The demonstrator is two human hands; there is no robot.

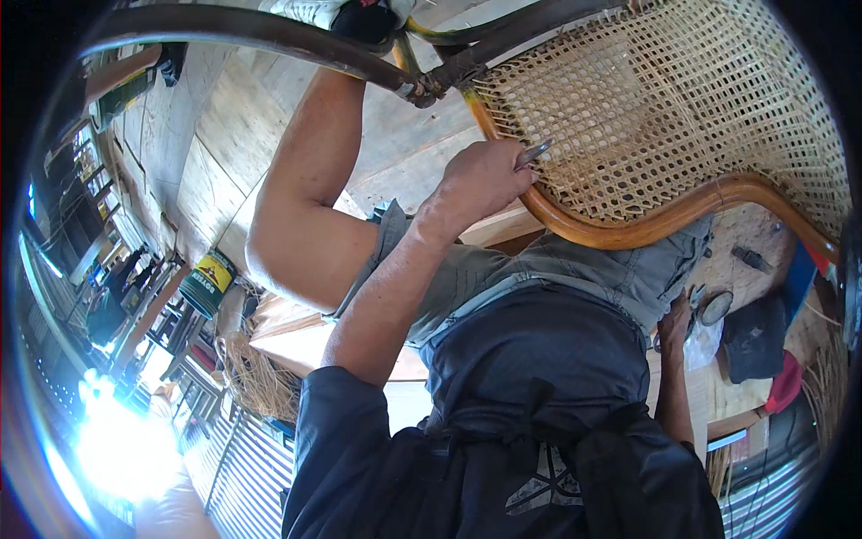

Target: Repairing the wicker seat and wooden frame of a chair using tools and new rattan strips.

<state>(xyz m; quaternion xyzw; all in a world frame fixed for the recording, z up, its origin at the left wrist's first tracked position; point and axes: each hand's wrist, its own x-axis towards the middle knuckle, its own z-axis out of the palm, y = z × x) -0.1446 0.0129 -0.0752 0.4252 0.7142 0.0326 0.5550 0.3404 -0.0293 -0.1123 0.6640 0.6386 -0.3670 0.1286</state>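
A woven cane panel [588, 108] spans a curved brown rattan frame [620, 235] across my lap, part of a chair or similar seat. At the frame's left side my left hand [489, 184] is closed around a small tool with a shiny metal end [534, 154]; its kind is hidden by the fingers. The metal end points over the edge of the weave. My right hand [676, 322] is low at my right side, partly covered by my shorts and clothing. Beside it lies a small metal tool [696, 296]. Whether the right fingers grip anything is not visible.
Dark poles [269, 45] bound with wrapping cross the top. Right of me are a round grey object [716, 308], a dark cloth-like item [756, 337] and a red item [785, 384]. A yellow-green can [208, 283] and bundled cane strips [254, 373] stand left.
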